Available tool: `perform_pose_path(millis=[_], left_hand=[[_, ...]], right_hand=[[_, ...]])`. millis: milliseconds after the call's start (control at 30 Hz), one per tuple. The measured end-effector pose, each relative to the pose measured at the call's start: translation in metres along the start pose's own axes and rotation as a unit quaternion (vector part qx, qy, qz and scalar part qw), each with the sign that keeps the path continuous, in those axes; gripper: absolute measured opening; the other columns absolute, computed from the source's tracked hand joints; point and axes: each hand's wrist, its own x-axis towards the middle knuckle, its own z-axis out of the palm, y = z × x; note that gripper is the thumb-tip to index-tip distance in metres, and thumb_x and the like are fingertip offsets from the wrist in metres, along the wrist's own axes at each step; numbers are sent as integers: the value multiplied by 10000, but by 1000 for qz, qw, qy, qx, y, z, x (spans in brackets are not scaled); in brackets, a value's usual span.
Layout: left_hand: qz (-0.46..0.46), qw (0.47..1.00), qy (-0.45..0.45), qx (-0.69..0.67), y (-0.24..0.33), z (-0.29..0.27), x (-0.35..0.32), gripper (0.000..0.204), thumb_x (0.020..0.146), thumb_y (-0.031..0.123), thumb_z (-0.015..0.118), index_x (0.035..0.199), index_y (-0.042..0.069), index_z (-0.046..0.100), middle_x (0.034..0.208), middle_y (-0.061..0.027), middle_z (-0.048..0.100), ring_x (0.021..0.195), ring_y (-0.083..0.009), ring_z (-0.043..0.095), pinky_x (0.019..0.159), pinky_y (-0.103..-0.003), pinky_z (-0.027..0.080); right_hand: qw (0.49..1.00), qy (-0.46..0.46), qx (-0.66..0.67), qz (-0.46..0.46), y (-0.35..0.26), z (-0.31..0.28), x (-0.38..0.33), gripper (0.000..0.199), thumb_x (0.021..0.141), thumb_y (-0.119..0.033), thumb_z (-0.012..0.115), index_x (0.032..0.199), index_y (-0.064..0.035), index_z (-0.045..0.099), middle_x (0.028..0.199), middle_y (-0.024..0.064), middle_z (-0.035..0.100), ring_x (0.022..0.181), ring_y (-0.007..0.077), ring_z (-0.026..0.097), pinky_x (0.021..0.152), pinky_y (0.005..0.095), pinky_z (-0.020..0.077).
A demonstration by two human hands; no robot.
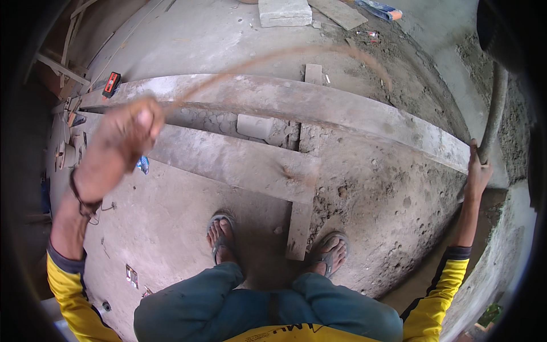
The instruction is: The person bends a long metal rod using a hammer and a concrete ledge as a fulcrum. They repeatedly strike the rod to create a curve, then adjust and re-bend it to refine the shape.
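My left hand [128, 134] is raised over the left end of the boards, closed on one end of a thin brown wire or cord [228, 74]. Motion blurs both; the strand arcs forward and right, its kind unclear. At the far right, my right hand [478, 171] has its fingers around a grey pole [496, 108], beside the end of a long wooden plank [342, 108]. That plank crosses from left to right in front of me. A second, shorter board [228, 157] lies nearer, its right end on a narrow crosspiece [299, 231] between my feet.
A pale block [255, 126] sits in the gap between the boards. An orange-and-black device [111, 84] rests near the left end of the plank. Rough, pitted concrete [393, 211] spreads to the right. A concrete slab [284, 12] and a flat board [339, 12] lie beyond.
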Motion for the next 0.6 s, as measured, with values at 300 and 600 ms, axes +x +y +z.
perform_pose_path(millis=[300,600], left_hand=[[-46,997,-64,13,-141,78,-74,418,1144,310,392,864,23,511,702,-14,401,636,-122,403,599,-298,391],[-73,983,-157,-56,-217,86,-51,475,1142,393,378,829,52,482,707,11,391,659,-107,391,615,-283,384]], right_hand=[[975,-189,-91,-72,45,3,-80,445,949,-326,778,701,-26,562,600,-47,431,591,72,368,528,306,301],[949,-280,-130,-67,44,6,-148,466,943,-321,782,680,-20,542,586,-22,437,586,80,396,524,326,336]])
